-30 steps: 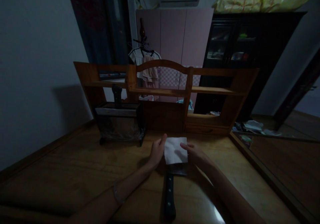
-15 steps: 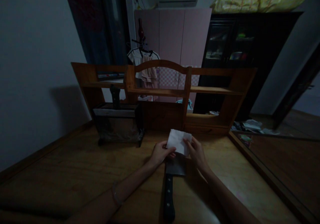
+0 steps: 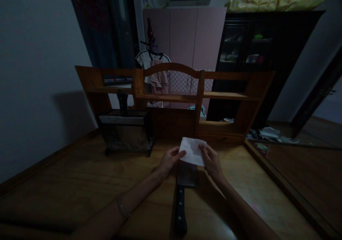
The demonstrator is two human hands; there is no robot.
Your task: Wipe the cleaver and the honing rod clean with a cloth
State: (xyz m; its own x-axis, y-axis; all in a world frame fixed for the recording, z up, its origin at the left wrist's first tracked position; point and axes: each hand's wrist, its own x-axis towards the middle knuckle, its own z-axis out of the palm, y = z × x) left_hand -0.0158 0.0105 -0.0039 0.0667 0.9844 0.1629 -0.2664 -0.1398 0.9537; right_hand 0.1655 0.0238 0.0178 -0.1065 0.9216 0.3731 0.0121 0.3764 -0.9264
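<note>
A white piece of tissue paper [image 3: 192, 151] is stretched between my two hands. My left hand [image 3: 170, 160] pinches its left edge, thumb on top. On the other side my right hand [image 3: 211, 160] grips the right edge, also with the thumb over it. Beneath the paper a cleaver [image 3: 181, 204] lies on the wooden desk [image 3: 144, 204], its black riveted handle pointing toward me. Part of its broad blade is covered from view by the paper.
A knife block [image 3: 125, 133] with one black-handled knife stands at the left on the desk. A wooden shelf unit [image 3: 171, 98] runs along the desk's back. A raised wooden edge [image 3: 278, 183] borders the right side.
My hands have moved slightly apart, and the paper is spread a little wider and flatter. My left fingers have shifted toward its edge. The cleaver stays in place.
</note>
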